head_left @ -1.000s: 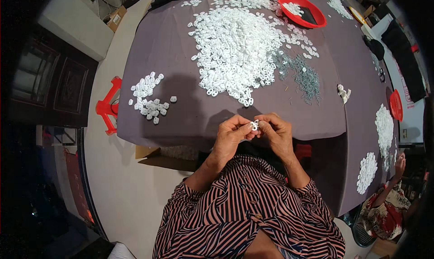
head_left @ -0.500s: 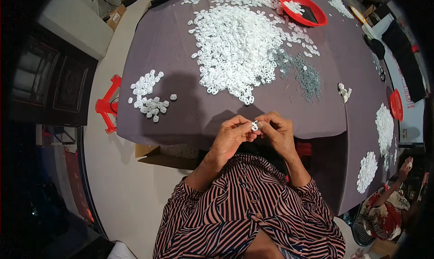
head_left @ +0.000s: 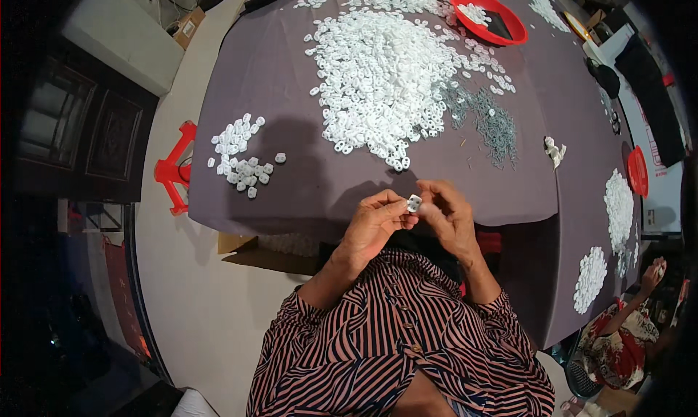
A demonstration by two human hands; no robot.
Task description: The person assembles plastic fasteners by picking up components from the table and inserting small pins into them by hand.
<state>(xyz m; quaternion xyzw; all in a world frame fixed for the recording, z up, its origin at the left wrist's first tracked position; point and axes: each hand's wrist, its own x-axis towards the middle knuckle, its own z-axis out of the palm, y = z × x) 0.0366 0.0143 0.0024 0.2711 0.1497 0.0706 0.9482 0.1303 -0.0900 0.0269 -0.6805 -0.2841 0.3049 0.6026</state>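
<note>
Between the thumb and fingers of my left hand [head_left: 376,223] is a small white plastic piece [head_left: 414,203] with dark holes in its face, held just off the table's near edge. My right hand [head_left: 451,213] is close beside it on the right, thumb and forefinger apart and nothing visible between them; its thumb is a little blurred. Beyond my hands spreads a large heap of white oval two-holed pieces [head_left: 382,82]. Thin grey pin-like parts [head_left: 494,126] lie scattered along its right side. On the left is a small group of thicker white pieces [head_left: 247,171].
A red basin [head_left: 520,33] with some white pieces stands at the far right of the cloth-covered table [head_left: 407,188]. A crumpled white scrap [head_left: 554,152] lies near the right edge. A red stool [head_left: 171,171] is at left. Another person's hand [head_left: 654,271] shows at far right.
My right thumb and forefinger have come off the white piece and spread slightly. The piece stays in my left hand, turned so its holed face shows.
</note>
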